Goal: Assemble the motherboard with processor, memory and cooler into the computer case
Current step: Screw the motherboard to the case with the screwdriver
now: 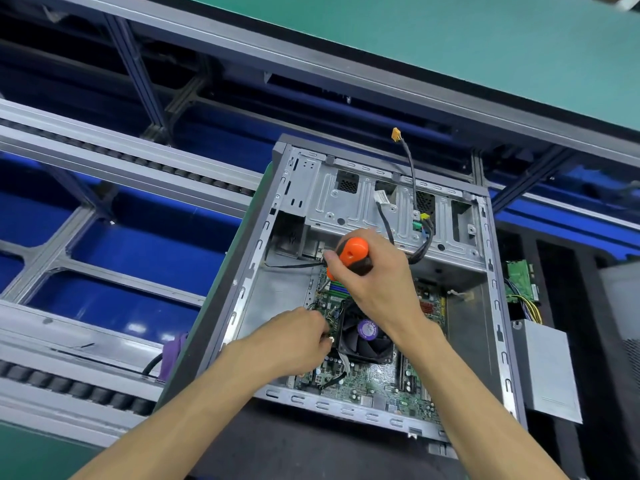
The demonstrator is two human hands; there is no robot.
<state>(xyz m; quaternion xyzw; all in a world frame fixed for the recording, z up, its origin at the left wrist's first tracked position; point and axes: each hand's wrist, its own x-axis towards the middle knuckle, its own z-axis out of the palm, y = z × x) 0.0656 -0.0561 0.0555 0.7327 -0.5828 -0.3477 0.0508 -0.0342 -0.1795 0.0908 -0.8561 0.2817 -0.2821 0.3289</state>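
Observation:
An open grey computer case (498, 306) lies on its side on the bench. Inside it sits the green motherboard (374, 382), with a black cooler fan (367, 341) on top. My right hand (374, 282) grips the orange and black handle of a screwdriver (351, 252), which points down toward the board's upper left part; its tip is hidden. My left hand (294, 337) reaches in from the left and pinches a small screw (330, 339) beside the cooler's left edge.
Loose cables with yellow and green plugs (420, 220) hang over the case's drive bay. A grey power supply (543, 372) and a small green board (519, 282) lie right of the case. Conveyor rails and blue bins (138, 251) fill the left side.

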